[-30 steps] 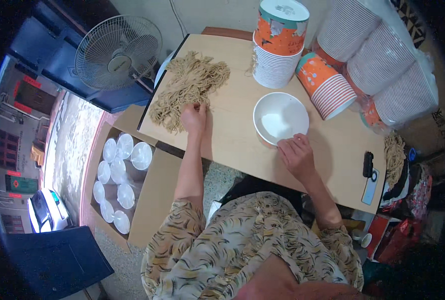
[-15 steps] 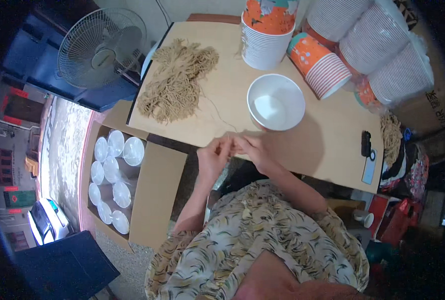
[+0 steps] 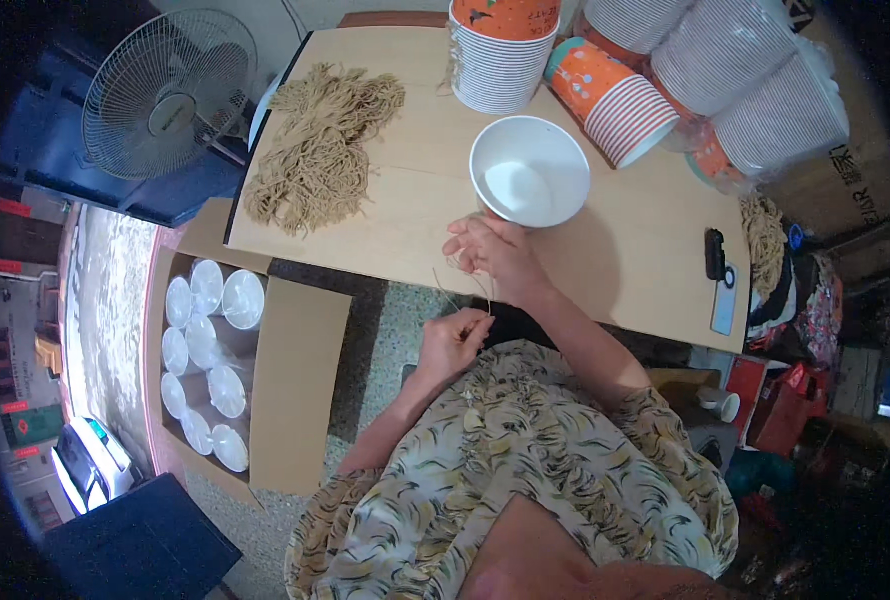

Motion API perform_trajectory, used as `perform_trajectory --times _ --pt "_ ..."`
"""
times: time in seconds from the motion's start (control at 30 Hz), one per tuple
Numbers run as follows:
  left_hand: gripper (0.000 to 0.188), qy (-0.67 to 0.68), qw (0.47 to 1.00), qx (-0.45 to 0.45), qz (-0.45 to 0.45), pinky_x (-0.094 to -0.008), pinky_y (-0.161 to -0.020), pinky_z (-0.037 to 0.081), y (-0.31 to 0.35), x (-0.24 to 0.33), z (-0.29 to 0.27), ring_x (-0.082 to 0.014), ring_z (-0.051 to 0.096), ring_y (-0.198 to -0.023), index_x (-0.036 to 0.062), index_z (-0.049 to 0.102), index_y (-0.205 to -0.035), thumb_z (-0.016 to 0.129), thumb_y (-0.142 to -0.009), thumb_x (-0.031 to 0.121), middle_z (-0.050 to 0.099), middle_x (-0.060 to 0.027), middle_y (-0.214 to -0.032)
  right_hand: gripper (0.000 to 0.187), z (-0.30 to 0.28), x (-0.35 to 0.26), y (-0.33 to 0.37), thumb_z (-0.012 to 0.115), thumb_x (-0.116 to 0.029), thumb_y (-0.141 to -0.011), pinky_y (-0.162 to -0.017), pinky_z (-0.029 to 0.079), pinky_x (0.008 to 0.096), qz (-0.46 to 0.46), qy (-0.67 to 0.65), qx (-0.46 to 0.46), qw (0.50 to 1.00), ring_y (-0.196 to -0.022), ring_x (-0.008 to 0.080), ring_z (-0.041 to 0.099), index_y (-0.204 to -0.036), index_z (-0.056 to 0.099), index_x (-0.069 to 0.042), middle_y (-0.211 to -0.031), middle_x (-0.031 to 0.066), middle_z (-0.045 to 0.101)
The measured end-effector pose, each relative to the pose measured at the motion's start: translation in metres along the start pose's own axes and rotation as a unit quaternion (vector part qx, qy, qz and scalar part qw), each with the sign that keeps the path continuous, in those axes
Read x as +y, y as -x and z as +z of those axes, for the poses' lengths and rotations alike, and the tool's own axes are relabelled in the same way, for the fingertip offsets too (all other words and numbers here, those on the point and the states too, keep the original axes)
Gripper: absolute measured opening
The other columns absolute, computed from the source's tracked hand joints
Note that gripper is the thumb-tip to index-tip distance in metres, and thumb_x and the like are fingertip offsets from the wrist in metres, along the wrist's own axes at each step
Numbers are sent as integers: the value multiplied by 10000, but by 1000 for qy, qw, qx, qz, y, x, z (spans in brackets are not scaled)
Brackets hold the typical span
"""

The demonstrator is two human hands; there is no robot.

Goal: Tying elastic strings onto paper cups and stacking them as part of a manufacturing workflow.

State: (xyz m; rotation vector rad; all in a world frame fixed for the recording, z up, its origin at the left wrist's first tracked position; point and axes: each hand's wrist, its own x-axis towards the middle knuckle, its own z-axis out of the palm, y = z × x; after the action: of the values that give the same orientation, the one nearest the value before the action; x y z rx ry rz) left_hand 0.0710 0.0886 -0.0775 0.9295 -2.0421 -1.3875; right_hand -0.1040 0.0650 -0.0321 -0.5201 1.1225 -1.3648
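Note:
A thin tan string (image 3: pixel 490 292) runs between my hands at the table's near edge. My left hand (image 3: pixel 451 345) is lower, below the edge, with thumb and fingers pinched on the string; a loose end sticks up from it. Above it, over the tabletop, my right hand (image 3: pixel 505 262) has curled fingers, with the string looped by them. Just beyond the right hand stands a white paper bucket (image 3: pixel 568 178), its open mouth tilted toward me. To the far left on the table lies a tangled heap of tan string (image 3: pixel 315 165).
Stacked orange-and-white paper buckets (image 3: pixel 505 65) and bagged stacks (image 3: pixel 725 65) crowd the table's far right. A black object (image 3: pixel 714 255) lies near the right edge. On the left, an open carton (image 3: pixel 300 385) holds bagged white cups; a fan (image 3: pixel 170 100) stands behind.
My hands have drawn apart: the left came down toward me, the right moved up toward the bucket. The string now stretches between them. The whole view has shifted slightly.

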Motion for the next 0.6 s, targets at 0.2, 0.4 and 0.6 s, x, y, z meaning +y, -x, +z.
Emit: perform_trajectory --times 0.2,0.4,0.6 --pt "127 0 1000 -6 20 -312 -531 521 -3 7 3 -162 676 -571 2 710 -948 709 -918 126 691 -128 -689 335 -7 3 4 632 -265 -975 -739 532 277 -72 118 -46 989 -818 148 651 -1170 601 5 -1014 107 682" --pt "113 71 996 31 -50 -263 -553 531 2 8 -1 -97 685 -614 -4 724 -960 674 -947 97 722 -70 -702 204 -9 -21 48 664 -211 -938 -724 526 280 -30 656 78 750 -797 132 673 -1000 699 -19 -837 15 698" --pt "81 80 996 32 -19 -258 -570 539 2 14 3 -95 685 -630 -7 717 -981 675 -929 38 717 -103 -720 192 -34 23 53 646 -173 -955 -716 527 277 0 343 -117 932 -761 95 654 -907 726 -6 -803 -5 694"
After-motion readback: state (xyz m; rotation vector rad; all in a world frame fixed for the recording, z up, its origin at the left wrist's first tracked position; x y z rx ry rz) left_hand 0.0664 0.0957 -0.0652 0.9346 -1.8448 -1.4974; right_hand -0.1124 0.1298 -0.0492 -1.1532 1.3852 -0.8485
